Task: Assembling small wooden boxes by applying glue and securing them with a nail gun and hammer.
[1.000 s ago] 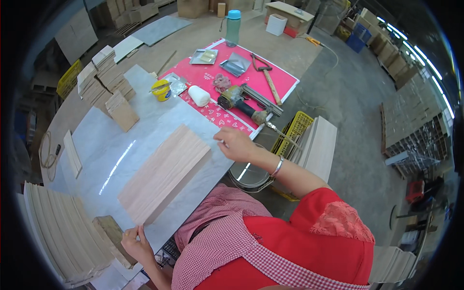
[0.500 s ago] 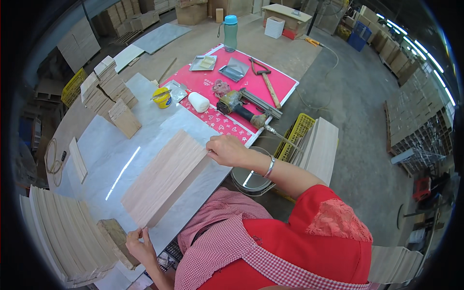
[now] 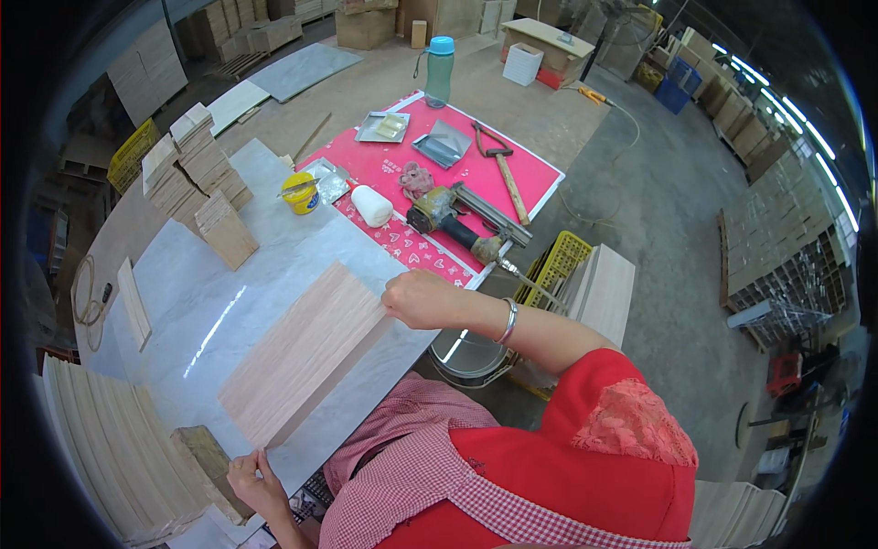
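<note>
A pale wood-grain board [image 3: 302,352] lies slantwise over the grey marbled tabletop, with a narrow long side showing toward me. My right hand [image 3: 422,299] is closed on its far right corner, the fingertips partly hidden behind the knuckles. Down at the near left end, my left hand [image 3: 258,482] pinches the opposite corner between thumb and fingers. Past my right hand, a nail gun [image 3: 453,220] with an air hose rests on a pink patterned sheet [image 3: 366,146]. A white bottle with a red tip [image 3: 371,206] and a yellow tub [image 3: 300,193] are close by.
Stacked thin boards [image 3: 119,448] stand at the near left, beside a worn wood block [image 3: 206,462]. Small wood blocks [image 3: 226,231] are piled at the left. A hammer [image 3: 508,178] and blue-capped bottle [image 3: 439,73] stay farther off. Below the table edge sits a round tin [image 3: 471,357].
The board and both hands have shifted slightly left and down in the picture, along with much of the table. Both hands keep their hold on the board's corners.
</note>
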Demonstrator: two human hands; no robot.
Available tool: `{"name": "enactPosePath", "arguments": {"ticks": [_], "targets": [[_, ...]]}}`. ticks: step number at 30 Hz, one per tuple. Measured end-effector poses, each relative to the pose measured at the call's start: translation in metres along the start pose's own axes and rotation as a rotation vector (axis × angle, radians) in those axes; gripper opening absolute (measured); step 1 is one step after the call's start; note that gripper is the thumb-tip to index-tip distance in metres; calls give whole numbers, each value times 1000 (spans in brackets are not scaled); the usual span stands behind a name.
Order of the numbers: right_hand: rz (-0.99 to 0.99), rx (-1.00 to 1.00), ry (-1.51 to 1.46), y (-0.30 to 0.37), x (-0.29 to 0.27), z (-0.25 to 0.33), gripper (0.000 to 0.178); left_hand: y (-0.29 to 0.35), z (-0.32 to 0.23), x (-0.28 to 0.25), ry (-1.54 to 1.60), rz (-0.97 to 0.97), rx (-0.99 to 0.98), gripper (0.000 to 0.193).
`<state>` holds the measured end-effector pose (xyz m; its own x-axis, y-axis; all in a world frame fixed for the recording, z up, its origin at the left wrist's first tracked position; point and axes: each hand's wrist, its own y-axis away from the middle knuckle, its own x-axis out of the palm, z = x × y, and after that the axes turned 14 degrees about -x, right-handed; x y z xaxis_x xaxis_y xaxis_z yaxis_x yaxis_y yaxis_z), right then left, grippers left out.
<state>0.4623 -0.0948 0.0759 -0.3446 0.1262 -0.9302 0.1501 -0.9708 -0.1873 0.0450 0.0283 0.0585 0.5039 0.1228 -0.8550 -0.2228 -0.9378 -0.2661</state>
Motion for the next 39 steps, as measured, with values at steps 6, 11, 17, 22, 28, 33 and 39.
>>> {"name": "enactPosePath", "arguments": {"ticks": [6,11,17,22,28,33,39], "targets": [[35,-13,62,1,7,-5,8,-6,4,-3,5,20,56,10],[-116,-60,-38,4,4,0,6,-6,7,-10,-101,33,108,12],[-116,-28,-84,-3,-2,7,6,-35,-45,-48,-537,268,-41,33],[-93,-44,-100,-2,-1,8,7,-63,-129,23,-80,127,442,58],[-106,-56,-100,-4,-2,10,7,-85,-193,99,-37,315,527,78],[-91,-19,-109,-2,-1,8,7,-91,-199,111,-71,503,481,73],[-313,147,102,36,-6,-56,32,-88,-198,113,-27,437,484,67]]}}
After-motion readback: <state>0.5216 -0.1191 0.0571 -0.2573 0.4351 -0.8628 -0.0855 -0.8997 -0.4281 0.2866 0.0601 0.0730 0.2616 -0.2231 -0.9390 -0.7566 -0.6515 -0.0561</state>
